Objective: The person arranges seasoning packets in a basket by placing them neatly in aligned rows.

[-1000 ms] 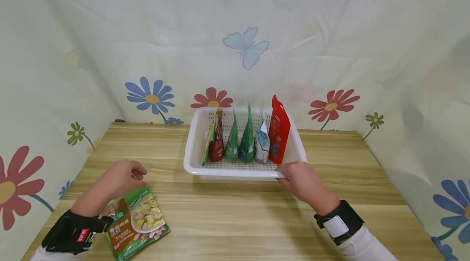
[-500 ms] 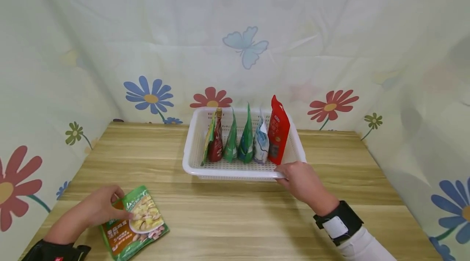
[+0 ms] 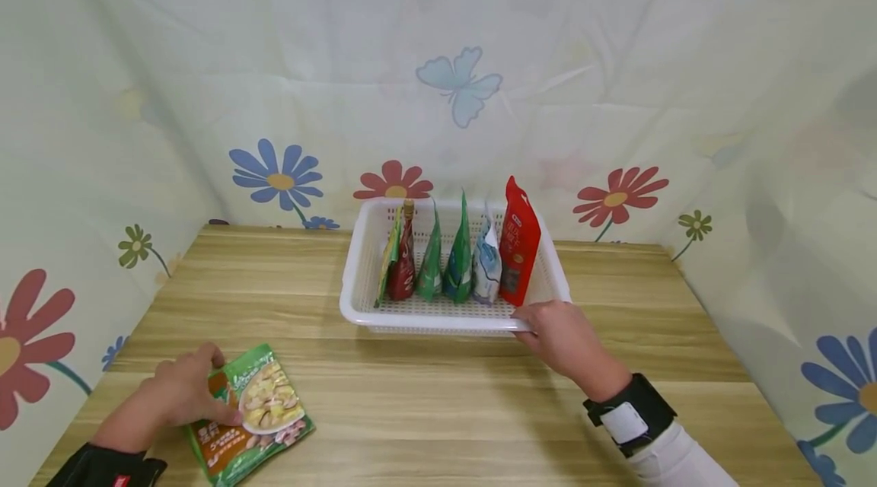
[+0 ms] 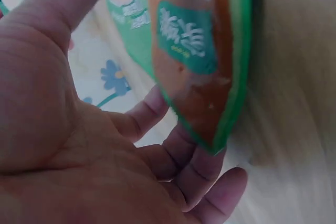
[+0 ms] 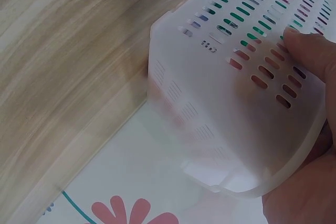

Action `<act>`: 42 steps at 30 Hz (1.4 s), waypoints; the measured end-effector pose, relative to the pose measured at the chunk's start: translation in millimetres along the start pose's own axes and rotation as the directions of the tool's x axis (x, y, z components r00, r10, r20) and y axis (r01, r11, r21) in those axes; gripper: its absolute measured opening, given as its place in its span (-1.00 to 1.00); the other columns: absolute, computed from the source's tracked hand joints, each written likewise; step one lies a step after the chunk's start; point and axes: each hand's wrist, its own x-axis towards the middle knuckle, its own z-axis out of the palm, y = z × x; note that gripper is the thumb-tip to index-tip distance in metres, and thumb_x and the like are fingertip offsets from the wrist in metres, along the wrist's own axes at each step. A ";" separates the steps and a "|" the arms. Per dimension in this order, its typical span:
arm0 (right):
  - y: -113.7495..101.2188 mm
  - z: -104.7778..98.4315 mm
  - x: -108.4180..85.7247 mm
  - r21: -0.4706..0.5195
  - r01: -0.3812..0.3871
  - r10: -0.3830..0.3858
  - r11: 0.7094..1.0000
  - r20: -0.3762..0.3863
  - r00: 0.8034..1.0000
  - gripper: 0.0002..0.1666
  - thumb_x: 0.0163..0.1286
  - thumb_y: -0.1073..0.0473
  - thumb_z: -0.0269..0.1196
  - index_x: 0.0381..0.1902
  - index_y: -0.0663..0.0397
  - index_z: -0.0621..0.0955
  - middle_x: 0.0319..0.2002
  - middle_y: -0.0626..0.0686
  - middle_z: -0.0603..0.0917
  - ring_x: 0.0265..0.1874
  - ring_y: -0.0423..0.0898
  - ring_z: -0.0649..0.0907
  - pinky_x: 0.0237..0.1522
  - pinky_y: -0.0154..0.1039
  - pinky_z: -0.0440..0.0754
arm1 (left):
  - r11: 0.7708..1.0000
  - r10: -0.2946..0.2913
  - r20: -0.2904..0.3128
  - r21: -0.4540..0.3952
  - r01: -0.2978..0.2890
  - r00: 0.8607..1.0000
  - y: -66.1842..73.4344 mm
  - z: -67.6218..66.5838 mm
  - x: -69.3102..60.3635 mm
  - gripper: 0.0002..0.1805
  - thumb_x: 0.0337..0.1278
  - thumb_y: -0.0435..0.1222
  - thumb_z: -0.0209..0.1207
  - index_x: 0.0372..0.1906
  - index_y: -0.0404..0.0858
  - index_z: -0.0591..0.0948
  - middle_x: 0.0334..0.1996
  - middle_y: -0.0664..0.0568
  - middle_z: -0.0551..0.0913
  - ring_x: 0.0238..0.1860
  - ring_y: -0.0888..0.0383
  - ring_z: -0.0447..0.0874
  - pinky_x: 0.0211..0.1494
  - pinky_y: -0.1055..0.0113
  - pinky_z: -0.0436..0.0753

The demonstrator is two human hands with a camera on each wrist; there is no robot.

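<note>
At the front left of the table lies a green and brown food packet with a bowl of food printed on it. My left hand holds it by its left side, thumb across the printed face. The left wrist view has the packet's corner between thumb and fingers, some fingertips hidden behind it. A white plastic basket stands at the back middle. My right hand grips its front right corner; in the right wrist view the thumb presses the slotted outer wall, other fingers mostly hidden.
Standing in the basket are a thin yellow-green packet, a dark red bottle-shaped pouch, two green pouches, a white-blue pouch and a tall red bag. Flowered cloth surrounds the wooden table.
My left hand has come down and left from above the packet's top edge and taken hold of its left side. The packet has hardly shifted. My right hand stays on the basket.
</note>
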 end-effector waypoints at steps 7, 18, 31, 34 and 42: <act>-0.7 0.3 0.2 0.003 0.010 -0.010 1.000 -0.003 1.000 -0.70 0.13 0.11 0.58 -0.17 0.03 0.81 -0.31 -0.02 0.82 -0.40 -0.15 0.72 -0.15 -0.07 0.79 | 0.998 -0.023 0.046 -0.051 0.025 0.999 -2.0 2.0 2.2 0.23 -0.41 0.29 0.59 0.16 -0.61 0.38 -0.15 -0.25 0.65 -0.12 -0.15 0.61 0.03 -0.18 0.54; -0.4 -1.0 0.6 0.008 -0.001 0.002 1.000 -0.006 1.000 -0.67 0.12 0.11 0.59 -0.15 0.06 0.81 -0.29 0.02 0.83 -0.37 -0.10 0.76 -0.16 -0.05 0.79 | 0.990 0.000 0.056 -0.144 0.008 0.998 -2.2 2.7 0.5 -0.07 -0.31 0.13 0.61 -0.03 -0.57 0.59 -0.32 -0.04 0.63 -0.28 0.07 0.56 -0.19 0.20 0.59; 1.8 2.6 0.0 -0.020 0.023 -0.023 1.000 -0.020 1.000 -0.80 0.16 0.12 0.56 -0.26 0.00 0.79 -0.41 -0.07 0.77 -0.48 -0.20 0.63 -0.30 -0.18 0.73 | 0.890 0.291 0.147 -0.404 -0.211 0.946 1.0 -11.6 -11.4 -0.51 0.01 -0.16 0.50 -0.03 -0.39 0.66 -0.36 0.03 0.77 -0.35 0.12 0.70 -0.29 0.34 0.64; 1.6 2.8 -0.1 -0.017 0.022 -0.022 1.000 -0.018 1.000 -0.79 0.15 0.13 0.56 -0.26 0.01 0.79 -0.40 -0.06 0.77 -0.47 -0.19 0.64 -0.29 -0.17 0.74 | 0.845 0.374 0.149 -0.462 -0.270 0.915 6.2 -14.2 -14.1 -0.48 0.07 -0.23 0.46 0.09 -0.43 0.62 -0.29 -0.01 0.78 -0.31 0.09 0.73 -0.28 0.33 0.67; 1.8 2.9 0.5 -0.028 0.035 -0.036 0.999 -0.018 0.999 -0.82 0.16 0.13 0.55 -0.27 -0.01 0.79 -0.42 -0.09 0.76 -0.48 -0.22 0.63 -0.33 -0.22 0.70 | 0.822 0.428 0.160 -0.479 -0.309 0.890 42.6 -24.2 -22.7 -0.62 0.13 -0.27 0.42 0.03 -0.34 0.69 -0.26 -0.02 0.80 -0.27 0.09 0.76 -0.27 0.28 0.73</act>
